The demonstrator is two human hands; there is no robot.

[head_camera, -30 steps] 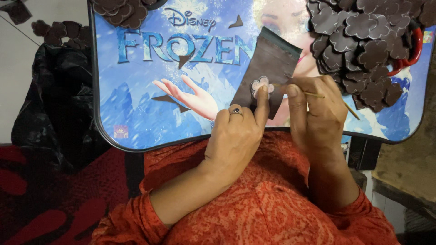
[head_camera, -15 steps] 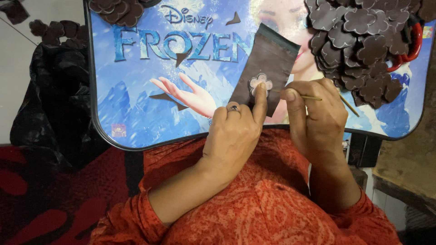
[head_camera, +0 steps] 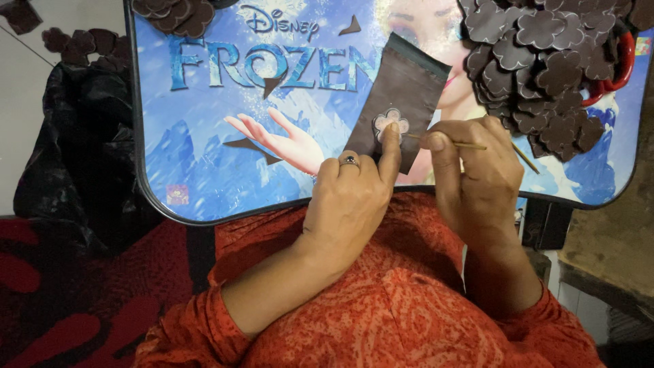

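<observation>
The dark brown rectangular sheet of what looks like felt or thin foam [head_camera: 407, 85] lies flat and a bit tilted on the blue cartoon-printed lap desk [head_camera: 204, 163], its lower edge tucked right under the fingertips of both hands. On it sits a small pale flower-shaped template [head_camera: 390, 123], scalloped round the edge, with the brown showing through its middle.

The left hand [head_camera: 351, 201] has its index finger stretched out and pressed down on the lower part of the template, pinning it to the sheet; the other fingers are curled in loosely, one wearing a ring with a dark stone [head_camera: 349, 161]. The right hand [head_camera: 477, 174] has its fingers pressed together, pinching a thin tan pencil-like stick [head_camera: 470, 144], whose tip points left and lands just beside the flower's right edge, close to the left index fingertip.

Up and to the right of the right fingers there's a big heap of matte, floppy-looking dark brown flower-shaped cut-outs [head_camera: 545, 61], with a red loop of something [head_camera: 623, 65] peeking out behind it; can't tell what it is. A smaller pile of the same brown cut-outs [head_camera: 174, 12] sits at the far top left, well away from the left fingers. A few pointy brown offcut scraps [head_camera: 251, 146] lie scattered on the glossy desk left of the left hand. Both sleeves are orange patterned cloth [head_camera: 381, 307].
</observation>
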